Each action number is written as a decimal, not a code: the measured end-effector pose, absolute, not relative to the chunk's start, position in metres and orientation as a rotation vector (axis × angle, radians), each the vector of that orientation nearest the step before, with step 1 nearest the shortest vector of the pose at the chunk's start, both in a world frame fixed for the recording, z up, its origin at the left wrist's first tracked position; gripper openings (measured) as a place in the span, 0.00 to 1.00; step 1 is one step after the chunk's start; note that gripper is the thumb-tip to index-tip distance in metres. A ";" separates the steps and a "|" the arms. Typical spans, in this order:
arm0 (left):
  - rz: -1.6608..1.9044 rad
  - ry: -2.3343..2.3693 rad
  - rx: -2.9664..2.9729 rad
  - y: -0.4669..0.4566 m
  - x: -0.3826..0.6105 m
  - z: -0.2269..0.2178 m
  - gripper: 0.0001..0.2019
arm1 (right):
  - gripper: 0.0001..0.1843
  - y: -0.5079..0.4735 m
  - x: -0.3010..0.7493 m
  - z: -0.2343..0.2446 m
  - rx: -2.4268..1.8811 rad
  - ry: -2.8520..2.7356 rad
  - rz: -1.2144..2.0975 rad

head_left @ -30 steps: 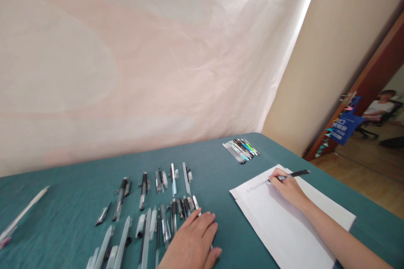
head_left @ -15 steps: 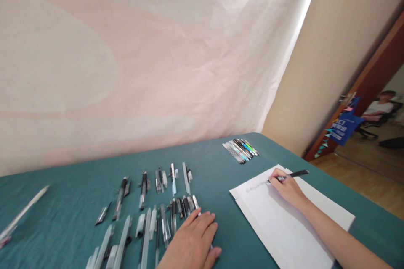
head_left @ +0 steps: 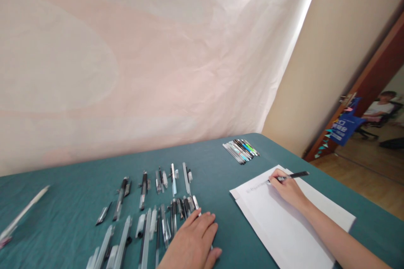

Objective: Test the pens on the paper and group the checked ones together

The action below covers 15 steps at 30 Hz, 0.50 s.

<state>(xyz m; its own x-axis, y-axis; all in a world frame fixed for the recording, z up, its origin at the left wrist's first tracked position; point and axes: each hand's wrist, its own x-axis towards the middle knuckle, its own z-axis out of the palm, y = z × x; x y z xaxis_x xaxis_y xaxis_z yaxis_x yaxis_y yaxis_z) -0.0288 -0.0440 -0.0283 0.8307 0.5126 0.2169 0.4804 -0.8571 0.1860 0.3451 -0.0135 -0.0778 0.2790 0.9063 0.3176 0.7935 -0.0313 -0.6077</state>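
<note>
My right hand [head_left: 284, 185] is closed around a black pen [head_left: 299, 174], whose tip meets the white paper [head_left: 277, 227]. A short row of dark handwriting [head_left: 256, 187] runs along the paper's upper left, up to the pen tip. My left hand [head_left: 195, 237] lies flat on the table with its fingers stretched out. It partly covers a white pen [head_left: 195, 201] at the right end of the near row. Several taken-apart pens [head_left: 164, 222], with barrels and caps, lie just left of that hand.
Another row of pens and caps [head_left: 173, 178] lies farther back on the green tablecloth [head_left: 72, 189]. A bundle of pens and refills [head_left: 241, 151] is near the far right edge. One white stick-like item [head_left: 25, 214] lies far left. Beyond the doorway, a person [head_left: 380, 107] sits.
</note>
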 end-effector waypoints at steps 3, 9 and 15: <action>0.437 0.766 2.893 -0.044 -0.029 -0.028 0.18 | 0.09 -0.014 0.344 -0.077 -1.838 -1.530 0.199; 0.398 0.763 2.899 -0.044 -0.029 -0.029 0.18 | 0.08 -0.014 0.344 -0.076 -1.831 -1.523 0.198; 0.460 0.750 2.935 -0.043 -0.029 -0.029 0.17 | 0.08 -0.014 0.345 -0.077 -1.819 -1.511 0.196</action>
